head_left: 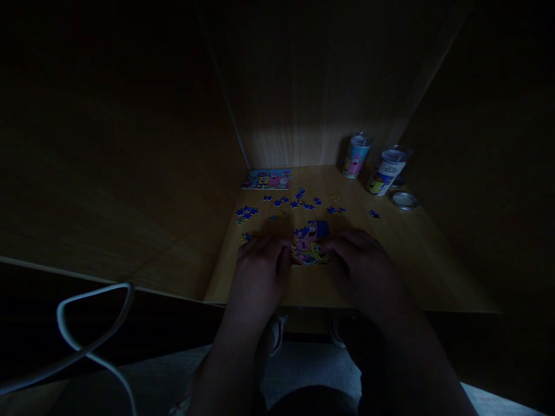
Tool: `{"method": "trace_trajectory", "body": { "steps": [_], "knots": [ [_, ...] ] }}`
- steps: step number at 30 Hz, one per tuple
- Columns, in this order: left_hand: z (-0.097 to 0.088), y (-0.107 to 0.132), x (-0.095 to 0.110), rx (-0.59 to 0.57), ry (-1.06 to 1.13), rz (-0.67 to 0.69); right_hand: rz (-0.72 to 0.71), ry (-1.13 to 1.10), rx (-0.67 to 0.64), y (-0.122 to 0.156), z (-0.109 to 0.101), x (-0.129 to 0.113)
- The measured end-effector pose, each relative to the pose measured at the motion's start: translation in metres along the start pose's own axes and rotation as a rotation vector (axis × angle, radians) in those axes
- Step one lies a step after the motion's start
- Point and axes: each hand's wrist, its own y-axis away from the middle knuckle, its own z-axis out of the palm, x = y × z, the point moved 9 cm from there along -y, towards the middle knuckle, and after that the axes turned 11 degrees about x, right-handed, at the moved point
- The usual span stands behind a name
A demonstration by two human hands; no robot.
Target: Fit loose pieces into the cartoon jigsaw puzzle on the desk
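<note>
A partly joined jigsaw puzzle (311, 247) with pink, yellow and blue cartoon figures lies flat on the wooden surface between my hands. At its left edge, the bent thumb and forefinger of my left hand (262, 268) close against the border. My right hand (362, 266) grips the opposite edge, its fingertips reaching over the picture. Dim light hides whether either hand also has a loose piece. Just beyond are scattered blue puzzle pieces (297, 202), with another cluster of puzzle pieces (247, 211) to the left.
At the back left lies a cartoon picture card (267, 179). Two clear-topped canisters, a nearer canister (385, 172) and a farther canister (356, 157), stand at the back right beside a round metal lid (404, 200). Wooden panels enclose the sides. A white cable (82, 351) loops at lower left.
</note>
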Motion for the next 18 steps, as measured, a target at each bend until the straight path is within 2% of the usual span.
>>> {"method": "trace_trajectory", "body": {
  "steps": [18],
  "knots": [
    [-0.0005,0.0005,0.0017,-0.001,-0.010,0.012,0.012,-0.004,0.000,0.0006,0.0012,0.0030]
  ]
}}
